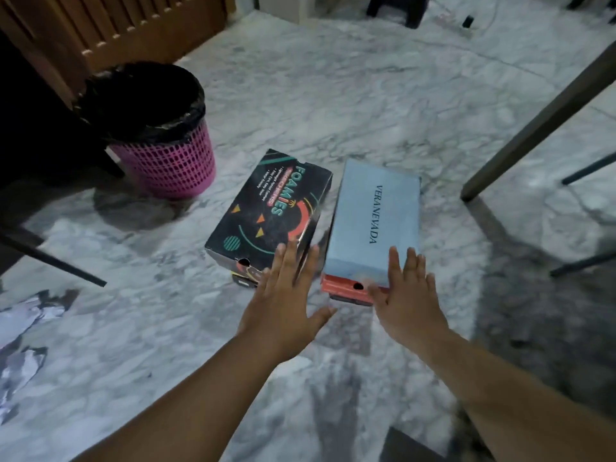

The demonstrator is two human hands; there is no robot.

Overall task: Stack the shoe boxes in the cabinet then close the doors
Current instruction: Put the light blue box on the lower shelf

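On the marble floor (366, 95), a black shoe box (266, 208) and a pale blue shoe box (373, 221) stacked on a red box (343, 288) are reached by the left hand (283, 305) and right hand (406, 301), fingers straight, nothing gripped.

Black box (266, 208) reads "FOAMIES"; blue box (375, 221) reads "VERANEVADA".

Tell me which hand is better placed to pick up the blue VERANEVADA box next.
Right. The right hand is open at the near end of the blue VERANEVADA box; the left hand reaches toward the black FOAMIES box instead.
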